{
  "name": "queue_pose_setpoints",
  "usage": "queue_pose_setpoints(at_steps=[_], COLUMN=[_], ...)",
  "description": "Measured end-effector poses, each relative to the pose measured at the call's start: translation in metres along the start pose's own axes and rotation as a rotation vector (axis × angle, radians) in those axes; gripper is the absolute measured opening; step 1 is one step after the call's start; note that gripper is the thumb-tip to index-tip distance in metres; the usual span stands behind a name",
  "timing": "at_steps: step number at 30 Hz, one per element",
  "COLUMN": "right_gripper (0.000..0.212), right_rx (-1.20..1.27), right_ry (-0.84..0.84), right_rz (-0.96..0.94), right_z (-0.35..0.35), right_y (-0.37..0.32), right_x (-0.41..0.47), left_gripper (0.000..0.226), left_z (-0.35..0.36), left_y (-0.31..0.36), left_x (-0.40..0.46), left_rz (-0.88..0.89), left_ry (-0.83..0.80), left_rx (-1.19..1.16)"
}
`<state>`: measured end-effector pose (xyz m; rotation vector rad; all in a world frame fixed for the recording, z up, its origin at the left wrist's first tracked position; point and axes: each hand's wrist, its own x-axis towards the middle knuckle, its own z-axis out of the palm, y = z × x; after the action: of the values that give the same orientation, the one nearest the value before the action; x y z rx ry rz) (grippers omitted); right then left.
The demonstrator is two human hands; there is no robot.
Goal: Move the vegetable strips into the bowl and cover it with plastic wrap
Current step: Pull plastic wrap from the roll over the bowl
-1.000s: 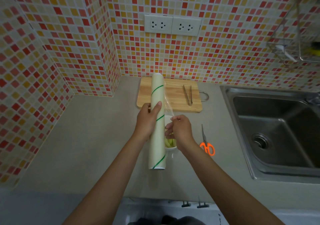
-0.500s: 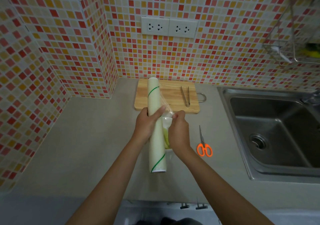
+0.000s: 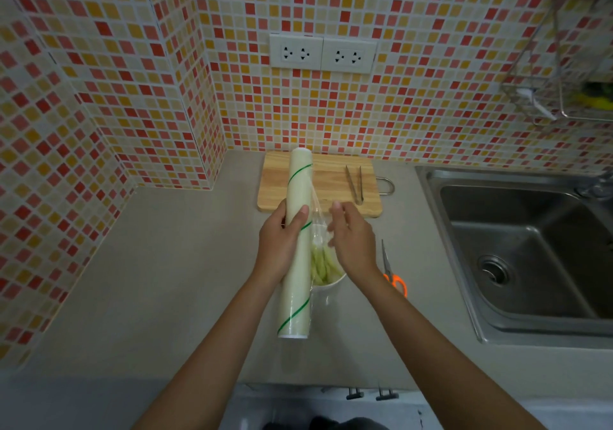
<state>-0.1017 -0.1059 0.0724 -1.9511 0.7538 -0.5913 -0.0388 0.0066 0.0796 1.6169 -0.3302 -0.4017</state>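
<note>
Head view: the bowl (image 3: 333,282) of strips (image 3: 323,263) sits mid-table toward the front edge, partly hidden by the wrap roll (image 3: 297,244). The left hand (image 3: 280,247) clasps the roll; the right hand (image 3: 353,240) pinches the loose film (image 3: 316,217) — above the bowl. Scissors (image 3: 391,272) lie just right; a board (image 3: 326,181) with tongs (image 3: 354,184) sits by the back wall.

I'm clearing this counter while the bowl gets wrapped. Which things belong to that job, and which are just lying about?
In use:
- plastic wrap roll, in the left hand
- loose film, pulled by the right hand
- white bowl of vegetable strips

Lying about:
- tongs on the cutting board
- orange-handled scissors
</note>
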Motion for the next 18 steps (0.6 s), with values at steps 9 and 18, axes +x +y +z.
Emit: queue_pose_setpoints(at_steps=[9, 18], right_gripper=[0.022, 0.009], right_rx=[0.148, 0.484], right_ry=[-0.145, -0.216], right_rz=[-0.003, 0.199], right_z=[0.006, -0.004], right_y=[-0.025, -0.027], right_x=[0.043, 0.045], left_gripper=[0.021, 0.025], left_z=[0.010, 0.006], left_y=[0.003, -0.003], left_x=[-0.007, -0.009], left_rz=[0.053, 0.032], left_ry=[-0.037, -0.019], left_rx=[0.020, 0.020])
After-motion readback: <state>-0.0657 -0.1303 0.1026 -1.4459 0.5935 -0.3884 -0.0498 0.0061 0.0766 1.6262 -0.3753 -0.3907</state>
